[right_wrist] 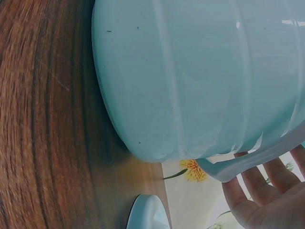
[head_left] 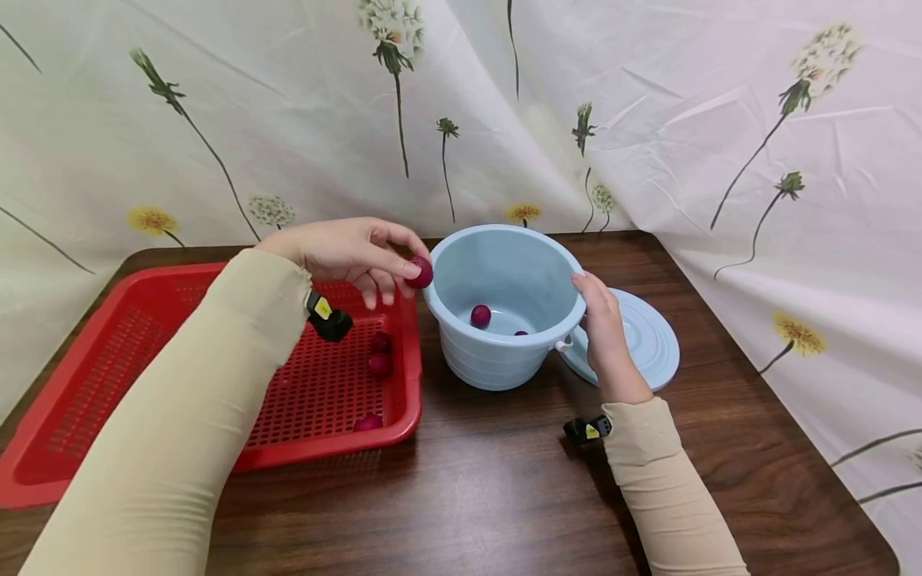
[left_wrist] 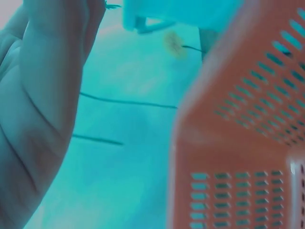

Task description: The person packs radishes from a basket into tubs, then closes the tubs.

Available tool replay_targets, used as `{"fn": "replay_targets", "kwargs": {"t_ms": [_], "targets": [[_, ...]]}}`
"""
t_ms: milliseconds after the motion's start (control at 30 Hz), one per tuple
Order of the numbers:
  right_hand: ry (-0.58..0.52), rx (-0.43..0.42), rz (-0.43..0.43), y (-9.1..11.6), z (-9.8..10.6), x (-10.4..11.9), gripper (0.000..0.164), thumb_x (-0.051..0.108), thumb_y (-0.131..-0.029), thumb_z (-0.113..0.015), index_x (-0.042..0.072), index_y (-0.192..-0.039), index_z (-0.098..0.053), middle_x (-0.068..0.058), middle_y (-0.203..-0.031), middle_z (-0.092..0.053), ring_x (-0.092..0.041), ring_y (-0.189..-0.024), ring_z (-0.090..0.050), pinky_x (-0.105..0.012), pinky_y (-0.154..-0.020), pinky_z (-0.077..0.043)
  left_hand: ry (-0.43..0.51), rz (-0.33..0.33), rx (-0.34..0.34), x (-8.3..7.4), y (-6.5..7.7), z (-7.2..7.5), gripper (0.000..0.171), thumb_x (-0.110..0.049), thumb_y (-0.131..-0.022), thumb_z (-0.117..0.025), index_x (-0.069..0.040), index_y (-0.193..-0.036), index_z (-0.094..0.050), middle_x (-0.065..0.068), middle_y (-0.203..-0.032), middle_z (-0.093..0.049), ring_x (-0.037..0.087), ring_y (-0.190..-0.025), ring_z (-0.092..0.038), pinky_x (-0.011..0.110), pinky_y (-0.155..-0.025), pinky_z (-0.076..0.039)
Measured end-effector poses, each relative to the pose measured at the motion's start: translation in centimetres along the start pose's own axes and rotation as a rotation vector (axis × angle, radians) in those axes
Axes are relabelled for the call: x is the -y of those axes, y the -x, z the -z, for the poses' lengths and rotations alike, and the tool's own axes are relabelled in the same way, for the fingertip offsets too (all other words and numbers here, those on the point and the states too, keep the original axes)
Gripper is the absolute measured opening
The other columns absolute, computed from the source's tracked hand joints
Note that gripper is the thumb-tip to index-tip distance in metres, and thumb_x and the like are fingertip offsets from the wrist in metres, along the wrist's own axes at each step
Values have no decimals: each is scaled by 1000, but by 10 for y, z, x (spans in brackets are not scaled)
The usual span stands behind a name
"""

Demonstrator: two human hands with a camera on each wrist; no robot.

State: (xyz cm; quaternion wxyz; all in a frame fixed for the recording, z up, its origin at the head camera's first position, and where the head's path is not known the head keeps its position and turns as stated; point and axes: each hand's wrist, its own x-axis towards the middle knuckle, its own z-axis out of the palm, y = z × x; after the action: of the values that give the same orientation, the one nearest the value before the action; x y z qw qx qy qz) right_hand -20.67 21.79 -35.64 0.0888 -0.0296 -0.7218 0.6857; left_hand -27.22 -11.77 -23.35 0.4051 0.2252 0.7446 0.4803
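My left hand (head_left: 353, 252) pinches a dark red plum (head_left: 419, 273) between thumb and fingers, just at the left rim of the light blue bucket (head_left: 479, 356). On the opposite side, my right hand (head_left: 605, 328) grips the bucket's rim; in the right wrist view its fingers (right_wrist: 262, 186) lie against the outside by the handle (right_wrist: 257, 160). Inside the bucket are a plum (head_left: 480, 316) and part of another (head_left: 521, 333). Below my left hand, the red plastic basket (head_left: 414, 400) holds plums along its right side, such as one near the front (head_left: 369, 422).
The round blue lid (head_left: 651, 340) lies flat right of the bucket, partly behind my right hand. Everything stands on a dark wooden table (head_left: 490, 488). A white cloth with dandelion prints (head_left: 302, 96) hangs along the back and right edges.
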Motion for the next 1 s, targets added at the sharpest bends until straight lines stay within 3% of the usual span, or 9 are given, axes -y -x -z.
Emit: {"fn": "replay_targets", "kwargs": {"t_ms": [300, 500, 767, 1000], "targets": [[6, 6, 11, 0, 1, 0, 52, 33, -101, -41, 4, -143, -48, -16, -139, -52, -17, -116, -53, -42, -106, -41, 39, -98, -23, -41, -17, -8, 28, -14, -99, -58, -10, -127, -53, 13, -95, -68, 20, -66, -63, 32, -62, -58], [3, 7, 7, 0, 0, 0, 51, 33, -101, -42, 4, -143, -49, -15, -138, -52, -14, -114, -53, -40, -104, -42, 38, -162, -74, -61, -36, -19, 29, -18, -98, -61, -13, -125, -55, 14, -103, -67, 21, -69, -63, 32, -63, -58], [6, 0, -6, -1, 0, 0, 52, 34, -101, -42, 5, -144, -47, -15, -141, -51, -15, -118, -52, -42, -108, -40, 37, -246, -98, -68, -70, -30, 27, -22, -96, -64, -16, -122, -60, 15, -106, -69, 23, -73, -66, 33, -67, -59], [2, -1, -10, -2, 0, -1, 53, 34, -100, -42, 5, -144, -47, -14, -141, -51, -14, -116, -52, -39, -105, -41, 132, -266, -134, -70, -93, -39, 30, -22, -95, -66, -16, -124, -59, 15, -109, -70, 22, -72, -69, 32, -67, -60]]}}
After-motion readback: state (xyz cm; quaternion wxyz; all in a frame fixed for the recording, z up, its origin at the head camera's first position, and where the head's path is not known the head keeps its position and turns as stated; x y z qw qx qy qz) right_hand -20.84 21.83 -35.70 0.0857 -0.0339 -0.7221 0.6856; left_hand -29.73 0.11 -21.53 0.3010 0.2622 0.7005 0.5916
